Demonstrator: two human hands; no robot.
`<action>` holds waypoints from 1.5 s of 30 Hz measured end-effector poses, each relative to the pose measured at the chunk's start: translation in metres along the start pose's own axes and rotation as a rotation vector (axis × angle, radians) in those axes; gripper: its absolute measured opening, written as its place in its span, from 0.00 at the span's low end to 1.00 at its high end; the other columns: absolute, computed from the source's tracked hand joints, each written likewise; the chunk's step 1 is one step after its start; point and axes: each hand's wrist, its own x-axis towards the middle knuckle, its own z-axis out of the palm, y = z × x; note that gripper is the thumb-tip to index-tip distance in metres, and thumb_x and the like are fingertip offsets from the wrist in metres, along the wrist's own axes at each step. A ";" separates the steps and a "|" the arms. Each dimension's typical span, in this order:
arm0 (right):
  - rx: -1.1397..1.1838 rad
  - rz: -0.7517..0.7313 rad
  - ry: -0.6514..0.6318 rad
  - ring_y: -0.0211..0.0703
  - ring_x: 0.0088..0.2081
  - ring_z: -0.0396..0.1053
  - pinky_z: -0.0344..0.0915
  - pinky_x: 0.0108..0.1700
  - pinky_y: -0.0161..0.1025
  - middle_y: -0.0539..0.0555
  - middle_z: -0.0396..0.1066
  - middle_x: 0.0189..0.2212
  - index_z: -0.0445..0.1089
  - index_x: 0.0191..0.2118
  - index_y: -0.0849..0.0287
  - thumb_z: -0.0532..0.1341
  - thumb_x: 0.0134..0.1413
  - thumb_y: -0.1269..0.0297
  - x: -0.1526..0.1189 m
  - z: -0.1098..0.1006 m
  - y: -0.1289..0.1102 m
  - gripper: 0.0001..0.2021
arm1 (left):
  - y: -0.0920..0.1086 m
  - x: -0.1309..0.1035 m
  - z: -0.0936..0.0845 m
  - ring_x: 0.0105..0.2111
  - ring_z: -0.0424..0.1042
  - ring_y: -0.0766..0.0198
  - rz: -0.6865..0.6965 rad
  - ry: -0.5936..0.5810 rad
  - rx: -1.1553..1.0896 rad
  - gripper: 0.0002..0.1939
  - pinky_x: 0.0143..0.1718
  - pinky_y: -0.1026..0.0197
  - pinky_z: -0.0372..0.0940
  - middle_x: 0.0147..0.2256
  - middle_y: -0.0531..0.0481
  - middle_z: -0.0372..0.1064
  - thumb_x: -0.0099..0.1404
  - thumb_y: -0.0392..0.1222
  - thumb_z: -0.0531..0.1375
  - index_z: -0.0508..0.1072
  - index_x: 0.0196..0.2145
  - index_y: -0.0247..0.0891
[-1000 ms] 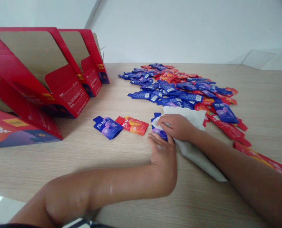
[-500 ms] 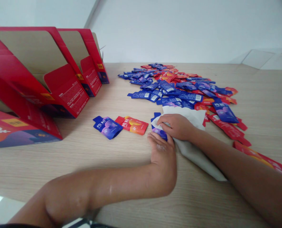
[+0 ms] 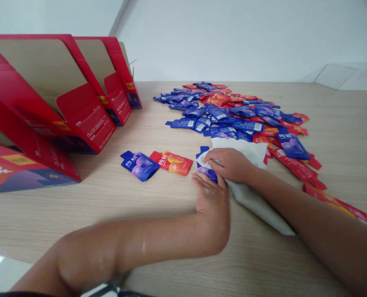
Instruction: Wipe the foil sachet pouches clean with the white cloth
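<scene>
A blue sachet [image 3: 208,174] lies on the table, partly covered by a white cloth [image 3: 248,152]. My left hand [image 3: 210,189] holds the sachet's near end, its fingers laid across it. Just beyond, my right hand [image 3: 229,164] is closed on the cloth and presses it against the sachet's upper part. The rest of the cloth trails under the right forearm. To the left of my hands, another blue sachet [image 3: 140,166] lies flat, touching or slightly overlapping a red-orange sachet [image 3: 175,163].
A large heap of blue and red sachets [image 3: 220,113] spreads across the back of the table [image 3: 134,206], with several more trailing to the right. Open red cardboard boxes [image 3: 87,119] stand along the left. A white wall [image 3: 248,37] rises behind the table.
Almost nothing differs. Both hands, the cloth and the sachet keep their places; the whole view has shifted very slightly.
</scene>
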 end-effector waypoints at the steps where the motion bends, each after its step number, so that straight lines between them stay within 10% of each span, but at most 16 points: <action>1: 0.000 -0.001 0.001 0.46 0.41 0.73 0.64 0.45 0.40 0.54 0.77 0.38 0.75 0.39 0.59 0.53 0.58 0.67 0.000 0.000 0.000 0.13 | 0.000 0.000 0.000 0.51 0.73 0.45 0.001 0.001 -0.007 0.25 0.50 0.43 0.69 0.51 0.19 0.69 0.67 0.28 0.47 0.61 0.61 0.23; 45: -0.047 0.125 -0.038 0.45 0.40 0.73 0.61 0.41 0.38 0.53 0.78 0.37 0.75 0.39 0.56 0.53 0.57 0.66 0.002 -0.004 0.003 0.13 | -0.001 0.000 -0.002 0.52 0.73 0.47 -0.014 -0.001 -0.090 0.26 0.51 0.41 0.68 0.51 0.25 0.71 0.67 0.27 0.49 0.60 0.62 0.30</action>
